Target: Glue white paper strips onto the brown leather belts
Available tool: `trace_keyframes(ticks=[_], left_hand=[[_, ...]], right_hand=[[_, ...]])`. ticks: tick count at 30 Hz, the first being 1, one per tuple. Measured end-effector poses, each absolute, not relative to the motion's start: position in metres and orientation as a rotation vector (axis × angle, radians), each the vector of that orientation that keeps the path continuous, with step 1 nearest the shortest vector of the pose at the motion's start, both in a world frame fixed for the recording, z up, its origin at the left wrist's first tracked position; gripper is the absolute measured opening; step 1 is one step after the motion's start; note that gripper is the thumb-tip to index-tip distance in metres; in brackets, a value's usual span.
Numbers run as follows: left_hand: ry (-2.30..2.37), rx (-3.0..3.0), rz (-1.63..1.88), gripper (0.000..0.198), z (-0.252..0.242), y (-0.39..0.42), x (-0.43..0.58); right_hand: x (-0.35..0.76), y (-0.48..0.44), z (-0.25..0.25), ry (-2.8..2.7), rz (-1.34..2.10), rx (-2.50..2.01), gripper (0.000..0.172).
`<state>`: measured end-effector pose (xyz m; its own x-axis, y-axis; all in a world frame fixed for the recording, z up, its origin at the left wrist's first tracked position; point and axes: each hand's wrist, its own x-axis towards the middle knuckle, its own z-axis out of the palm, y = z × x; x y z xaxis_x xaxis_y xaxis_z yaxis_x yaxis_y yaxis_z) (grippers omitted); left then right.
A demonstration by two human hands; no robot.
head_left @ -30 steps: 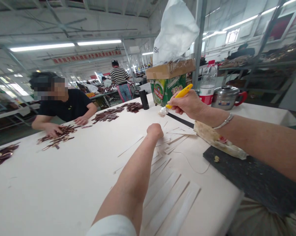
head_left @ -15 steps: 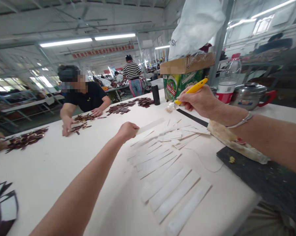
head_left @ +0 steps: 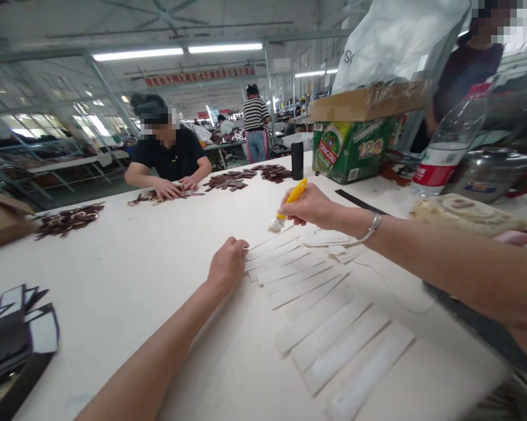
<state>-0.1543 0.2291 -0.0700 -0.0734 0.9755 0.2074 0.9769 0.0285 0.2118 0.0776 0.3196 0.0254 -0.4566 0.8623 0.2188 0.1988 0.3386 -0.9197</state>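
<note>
My right hand (head_left: 311, 206) is closed around a yellow-handled brush (head_left: 297, 192). Its bristles, coated in a whitish paste, point down just above the far end of the strips. My left hand (head_left: 229, 261) is closed, fingertips pinching the left end of a thin white strip (head_left: 270, 244) on the table. Several more white strips (head_left: 340, 345) lie fanned out from there toward me, some with a wet-looking sheen. Beside my right wrist is a loose pile of white pieces (head_left: 327, 237).
Across the white table (head_left: 149, 304) a co-worker (head_left: 169, 152) handles small brown pieces. Brown piles (head_left: 231, 180), a black cylinder (head_left: 297, 161), a green beer carton (head_left: 355, 146), a plastic bottle (head_left: 450, 146) and a metal pot (head_left: 493, 172) stand around. Dark pieces (head_left: 16, 333) lie at left.
My right hand has brought the brush left and down to the strips. My left hand has lowered the strip's end nearer the fanned row. A person has appeared at the upper right.
</note>
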Motion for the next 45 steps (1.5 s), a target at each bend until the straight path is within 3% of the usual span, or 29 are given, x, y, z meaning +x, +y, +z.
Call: trace_keyframes(ticks=[6,15,24,29,37,42,45], left_hand=[[-2.142,-2.228,-0.370,0.042,-0.076,0.207,-0.165],[-2.096,-2.256,-0.312,0.042,-0.084,0.206,-0.172],[-2.098,-2.262,-0.307,0.040,-0.082,0.207,-0.171],[-2.160,-2.232,-0.299,0.039,-0.065,0.215,-0.168],[-2.036,-2.285,-0.235,0.028,-0.031,0.279,-0.063],[-2.048,-2.377,-0.138,0.046,-0.042,0.338,0.000],[-2.024,-2.428,-0.057,0.046,-0.048,0.362,0.024]], right_hand=[[0.033,0.323,0.004,-2.073,1.235,-0.868,0.005],[0.005,0.330,-0.017,-2.357,1.234,-0.925,0.006],[0.061,0.366,0.004,-2.332,0.960,-1.330,0.015],[0.113,0.373,0.034,-2.040,0.913,-1.245,0.010],[0.185,0.361,0.072,-1.584,0.830,-1.087,0.010],[0.208,0.349,0.070,-1.534,0.803,-1.041,0.009],[0.219,0.346,0.069,-1.528,0.804,-1.029,0.010]])
